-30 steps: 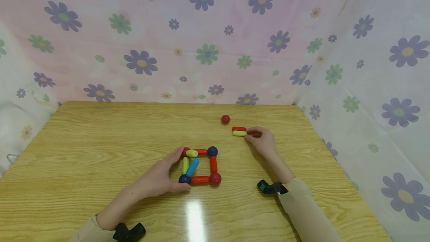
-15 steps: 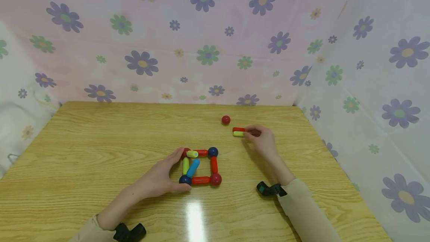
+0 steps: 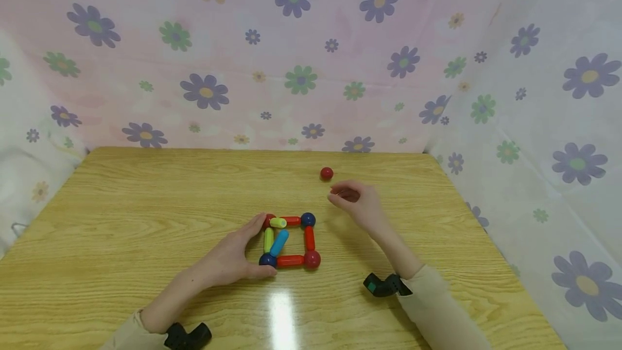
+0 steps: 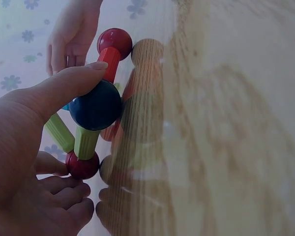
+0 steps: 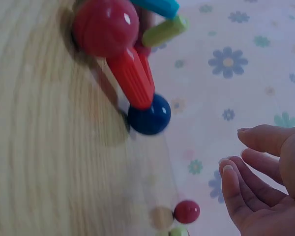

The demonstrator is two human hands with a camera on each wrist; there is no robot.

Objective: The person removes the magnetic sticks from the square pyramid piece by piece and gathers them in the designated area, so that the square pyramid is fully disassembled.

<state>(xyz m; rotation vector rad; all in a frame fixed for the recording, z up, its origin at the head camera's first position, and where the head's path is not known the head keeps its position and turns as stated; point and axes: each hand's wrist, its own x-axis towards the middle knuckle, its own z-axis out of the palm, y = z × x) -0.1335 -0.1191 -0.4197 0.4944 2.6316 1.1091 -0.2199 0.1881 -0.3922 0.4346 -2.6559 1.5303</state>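
A square of magnetic rods and balls (image 3: 290, 260) lies on the table, with blue and red balls at its corners. A blue rod (image 3: 279, 243) and a yellow-green rod (image 3: 278, 222) slant up from its left corners. My left hand (image 3: 228, 258) grips its left side, thumb on the near blue ball (image 4: 96, 104), fingers by the far red ball (image 4: 82, 164). My right hand (image 3: 362, 207), thumb and fingers apart, hovers before the loose rods and hides most of them in the head view. A yellow-green rod end (image 5: 179, 231) shows in the right wrist view; nothing appears between the fingers.
A loose red ball (image 3: 326, 173) rests on the wooden table (image 3: 194, 177), beyond my right hand. Flowered cloth (image 3: 301, 107) hangs behind the table and along its sides. Each wrist wears a black camera mount (image 3: 384, 285).
My right hand has moved left from the right end of the paired red and yellow-green rods and now covers them in the head view. My left hand and the square stay put.
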